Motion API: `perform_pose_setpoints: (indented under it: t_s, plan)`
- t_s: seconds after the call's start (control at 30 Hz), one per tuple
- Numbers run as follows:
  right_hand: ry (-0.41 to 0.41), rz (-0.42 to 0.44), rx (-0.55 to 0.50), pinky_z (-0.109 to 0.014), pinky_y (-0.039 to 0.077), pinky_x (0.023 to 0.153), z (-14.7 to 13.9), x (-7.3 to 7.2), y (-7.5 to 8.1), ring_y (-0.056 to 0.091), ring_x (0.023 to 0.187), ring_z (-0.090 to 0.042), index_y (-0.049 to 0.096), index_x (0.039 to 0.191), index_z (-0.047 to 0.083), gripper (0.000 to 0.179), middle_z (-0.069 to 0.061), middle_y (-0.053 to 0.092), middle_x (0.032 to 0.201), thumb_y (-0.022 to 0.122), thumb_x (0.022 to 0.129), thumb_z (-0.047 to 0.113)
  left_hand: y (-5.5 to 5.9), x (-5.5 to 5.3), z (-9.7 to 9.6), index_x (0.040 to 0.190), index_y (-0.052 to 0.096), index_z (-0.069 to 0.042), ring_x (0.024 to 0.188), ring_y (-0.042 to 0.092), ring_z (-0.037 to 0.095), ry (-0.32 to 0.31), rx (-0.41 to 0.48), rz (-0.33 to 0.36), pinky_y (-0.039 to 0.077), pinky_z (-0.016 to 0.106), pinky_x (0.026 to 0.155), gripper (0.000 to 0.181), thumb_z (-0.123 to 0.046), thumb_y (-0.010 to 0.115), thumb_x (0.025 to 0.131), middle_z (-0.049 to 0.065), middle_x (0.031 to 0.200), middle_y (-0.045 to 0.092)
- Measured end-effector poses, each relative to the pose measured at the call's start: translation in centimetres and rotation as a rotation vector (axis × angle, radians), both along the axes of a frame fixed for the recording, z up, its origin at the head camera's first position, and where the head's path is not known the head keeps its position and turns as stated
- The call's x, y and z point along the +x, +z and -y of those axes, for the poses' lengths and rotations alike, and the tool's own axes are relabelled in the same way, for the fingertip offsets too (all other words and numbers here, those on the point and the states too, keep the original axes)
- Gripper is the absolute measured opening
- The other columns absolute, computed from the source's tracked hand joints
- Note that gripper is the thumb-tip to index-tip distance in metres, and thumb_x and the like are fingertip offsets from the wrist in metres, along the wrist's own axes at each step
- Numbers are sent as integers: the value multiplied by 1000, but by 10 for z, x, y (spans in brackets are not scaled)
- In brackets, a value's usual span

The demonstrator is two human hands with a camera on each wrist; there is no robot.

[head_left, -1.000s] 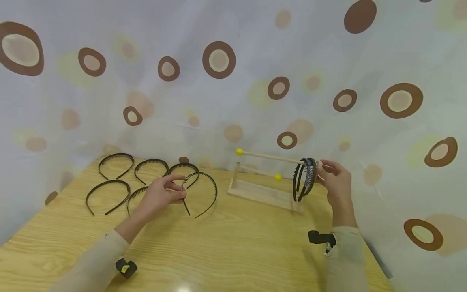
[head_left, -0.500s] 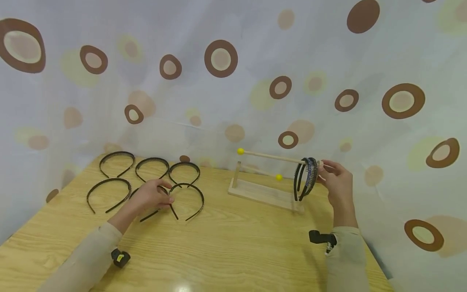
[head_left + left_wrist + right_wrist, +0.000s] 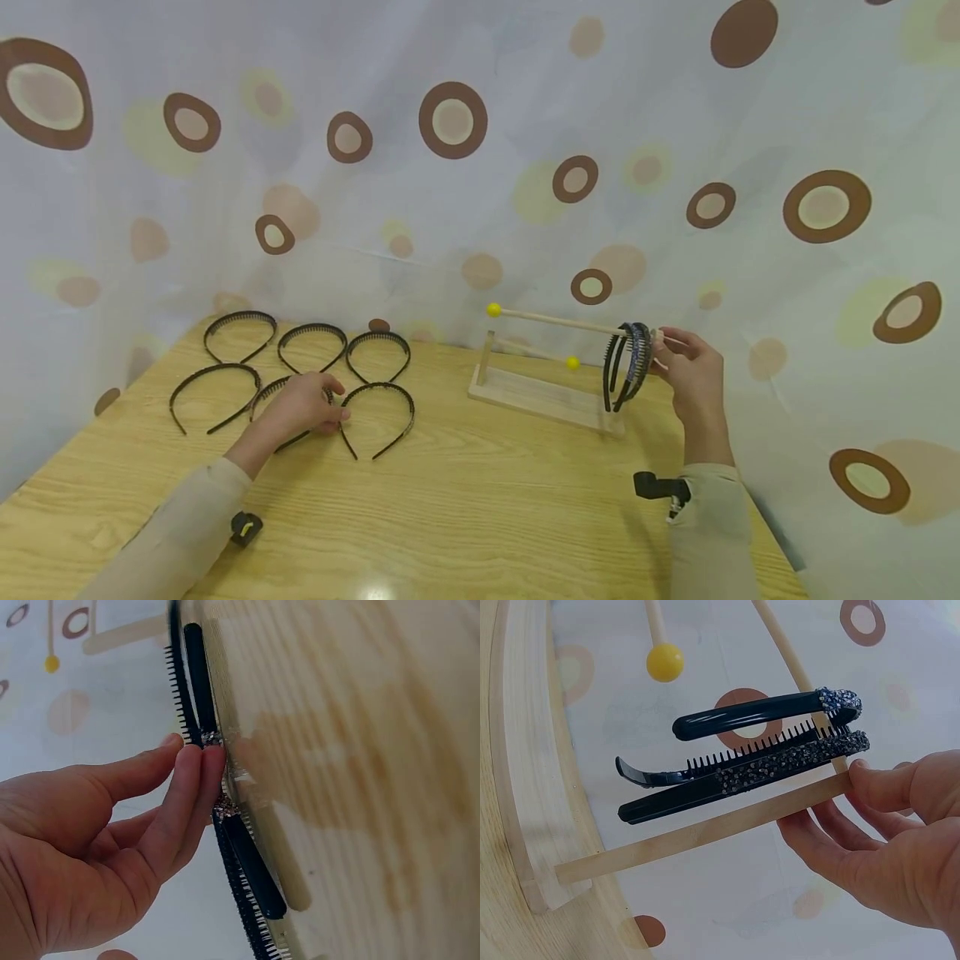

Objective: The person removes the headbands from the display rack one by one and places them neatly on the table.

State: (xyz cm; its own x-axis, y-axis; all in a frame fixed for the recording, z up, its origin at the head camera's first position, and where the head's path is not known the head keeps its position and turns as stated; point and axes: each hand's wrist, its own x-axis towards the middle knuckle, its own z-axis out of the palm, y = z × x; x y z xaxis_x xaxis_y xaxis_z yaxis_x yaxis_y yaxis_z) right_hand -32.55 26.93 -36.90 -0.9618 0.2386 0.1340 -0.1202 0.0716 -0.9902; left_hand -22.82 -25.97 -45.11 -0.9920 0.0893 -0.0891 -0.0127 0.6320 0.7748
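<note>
My left hand (image 3: 300, 408) is low over the table, its fingertips right at the side of a black toothed headband (image 3: 411, 421) lying there. In the left wrist view, the fairly straight fingers (image 3: 176, 810) overlap the place where this band and a neighbouring headband (image 3: 255, 874) come close together; both have glittery parts. At the right, my right hand (image 3: 693, 375) grips the upper end of the wooden rack's post (image 3: 705, 832) between thumb and fingers. Black headbands with sparkling stones (image 3: 787, 761) hang on the rack's upper rod (image 3: 555, 321), close beside that hand.
More black headbands lie in two rows on the table's left, among them one at the back left (image 3: 240, 315) and one at the front left (image 3: 213, 367). The rack's base (image 3: 540, 400) rests on the wooden table (image 3: 480, 517), with a spotted curtain (image 3: 495, 233) behind.
My left hand has moved left and down with the headband, which now lies in the front row. The front-left headbands have shifted slightly left. My right hand stays on the rack.
</note>
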Motion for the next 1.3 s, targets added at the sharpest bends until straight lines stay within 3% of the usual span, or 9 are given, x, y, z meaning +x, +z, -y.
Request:
perform_pose_setpoints:
  t_s: [0.27, 0.37, 0.5, 0.7, 0.87, 1.07, 1.3]
  plan:
    - [1, -7, -12, -26, 57, 80, -1, 0, 0, 65, 93, -13, 56, 139, -2, 43, -4, 59, 116, 67, 99, 8, 6, -2, -6, 135, 56, 11, 66, 68, 25, -33, -75, -41, 54, 36, 60, 49, -21, 68, 100, 13, 86, 70]
    - [-8, -9, -14, -26, 57, 80, 0, 0, 0, 65, 94, -13, 57, 139, -2, 42, -4, 59, 116, 67, 99, 7, 16, -2, -15, 138, 55, 9, 69, 68, 27, -58, -71, -64, 53, 36, 56, 50, -24, 67, 101, 12, 93, 70]
    - [-21, -6, -32, -27, 57, 81, 0, 2, -2, 63, 96, -14, 58, 138, -1, 41, -4, 60, 116, 67, 99, 8, 34, -3, -39, 139, 56, 4, 78, 69, 27, -101, -63, -119, 54, 37, 61, 49, -27, 66, 102, 11, 99, 69]
    - [-58, -33, -29, -27, 57, 81, -7, 3, -2, 62, 99, -15, 63, 135, 4, 38, -5, 62, 118, 69, 98, 10, 54, -22, -106, 135, 62, -6, 82, 68, 19, -194, -6, -223, 56, 38, 68, 40, -30, 64, 103, 7, 103, 68]
    - [-50, -61, -44, -26, 58, 76, -4, 2, -1, 65, 93, -17, 64, 133, 2, 36, -8, 62, 116, 70, 98, 8, 58, -36, -172, 129, 66, -10, 91, 66, 17, -263, 46, -374, 56, 35, 74, 32, -29, 62, 104, 4, 107, 69]
    - [-25, -62, 2, -29, 58, 81, 4, 3, -3, 66, 93, -17, 64, 133, 3, 35, -13, 60, 122, 69, 99, 9, 45, -49, -244, 123, 68, -9, 88, 65, 12, -302, 148, -559, 54, 28, 77, 23, -22, 59, 106, 0, 103, 69]
    - [-32, -56, -17, -29, 58, 80, 3, 4, -5, 67, 90, -18, 61, 135, -2, 38, -18, 59, 125, 68, 99, 7, 28, -54, -314, 127, 66, -10, 84, 62, 7, -244, 248, -545, 53, 24, 71, 28, -25, 63, 104, -5, 98, 67]
